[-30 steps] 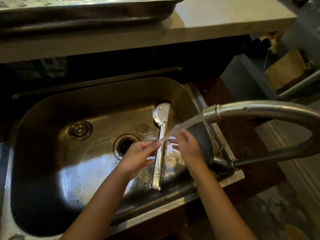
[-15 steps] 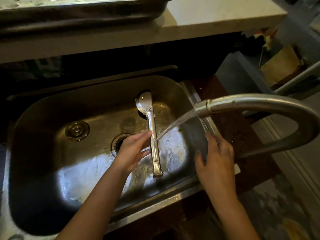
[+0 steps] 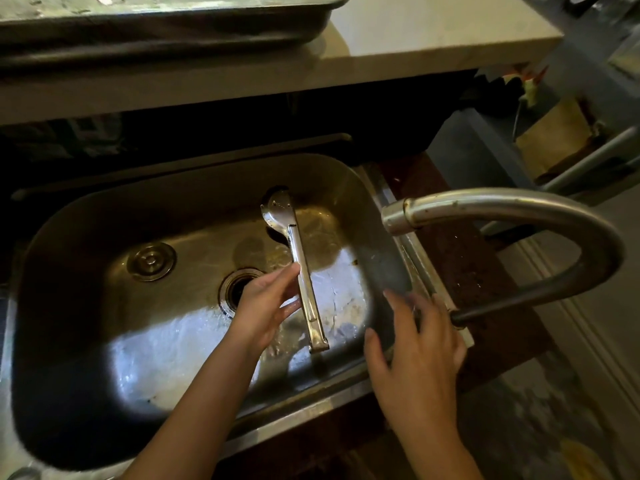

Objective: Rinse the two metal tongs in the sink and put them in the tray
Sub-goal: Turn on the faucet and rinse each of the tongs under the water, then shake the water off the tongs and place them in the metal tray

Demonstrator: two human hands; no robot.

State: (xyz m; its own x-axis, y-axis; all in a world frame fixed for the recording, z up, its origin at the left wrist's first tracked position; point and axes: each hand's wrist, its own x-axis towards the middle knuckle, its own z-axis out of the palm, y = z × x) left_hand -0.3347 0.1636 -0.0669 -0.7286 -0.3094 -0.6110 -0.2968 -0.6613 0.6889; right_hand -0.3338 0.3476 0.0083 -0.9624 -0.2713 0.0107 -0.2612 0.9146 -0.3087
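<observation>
One pair of metal tongs (image 3: 300,268) hangs over the steel sink (image 3: 69,233), its scoop end pointing away from me and its hinge end toward me. My left hand (image 3: 266,306) grips it at mid-handle from the left. My right hand (image 3: 415,348) is at the sink's right rim beside the base of the faucet (image 3: 502,206), fingers spread and blurred, holding nothing. No water comes from the spout. The metal tray (image 3: 173,26) stands on the pale counter (image 3: 415,36) behind the sink. I see no second pair of tongs.
The sink floor is wet, with an open drain (image 3: 239,289) in the middle and a round stopper (image 3: 151,261) to its left. The curved faucet arches over the sink's right side. Clutter and a metal bar sit lower at the far right.
The water has stopped running. My right hand left the tongs, went to the faucet base and has now dropped slightly. My left hand carried the tongs left, away from the spout.
</observation>
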